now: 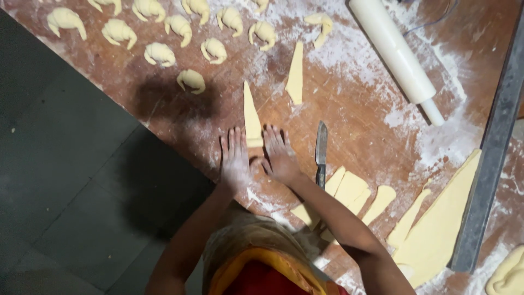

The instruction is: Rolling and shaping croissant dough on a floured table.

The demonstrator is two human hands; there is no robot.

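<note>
Pale yellow dough triangle [251, 116] lies on the floured wooden worktop [355, 109], its wide end between my hands. My left hand [234, 159] and right hand [279, 155] lie flat, fingers spread, pressing at that end, gripping nothing. A knife [321, 153] sits just right; shaped croissants [160, 53] beyond, rolling pin [396, 52] far right.

Floured wooden table [355, 104] with dough triangles [251, 112], croissants [159, 53], knife [321, 150], rolling pin [394, 52].
</note>
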